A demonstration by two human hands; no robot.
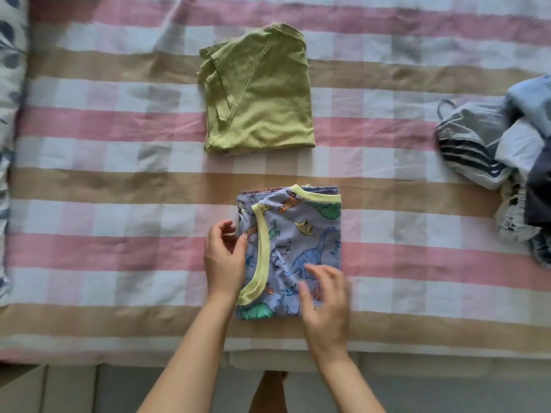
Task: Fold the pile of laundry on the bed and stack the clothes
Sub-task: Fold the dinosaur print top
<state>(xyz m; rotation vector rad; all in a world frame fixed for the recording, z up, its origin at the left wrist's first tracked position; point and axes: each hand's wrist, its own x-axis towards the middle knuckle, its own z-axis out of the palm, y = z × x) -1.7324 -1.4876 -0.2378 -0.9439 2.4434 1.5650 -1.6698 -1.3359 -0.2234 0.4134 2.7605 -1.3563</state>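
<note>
- Head view: a bed [119, 189] covered in a sheet checked in pink, tan, white and grey fills most of the frame, with its near edge running across the bottom.
- 2 folded garments lie on the bed, apart from each other and not stacked.
- The green shirt [259, 90] lies folded into a rough rectangle in the upper middle, well beyond the hands.
- The dinosaur-print garment [298, 234], lilac with yellow trim, lies folded just in front of the person, near the bed's front edge.
- The left hand [223, 257] sits at the left edge of the dinosaur-print garment. Its thumb rests on the fabric beside the yellow trim and its fingers curl loosely just off the edge. Whether it pinches the cloth cannot be told.
- The right hand [325, 305] is blurred, with its fingers spread and fairly straight over the lower right part of the dinosaur-print garment, holding nothing.
- The laundry pile [507, 162] lies unfolded at the right edge of the bed, well apart from both folded garments. It shows grey, pale blue and navy cloth, some of it striped.
- A leaf-print fabric [9, 55], white with blue leaves, runs along the left edge of the frame.
- The floor [119, 389] shows below the bed's front edge, between the forearms and to their left.
</note>
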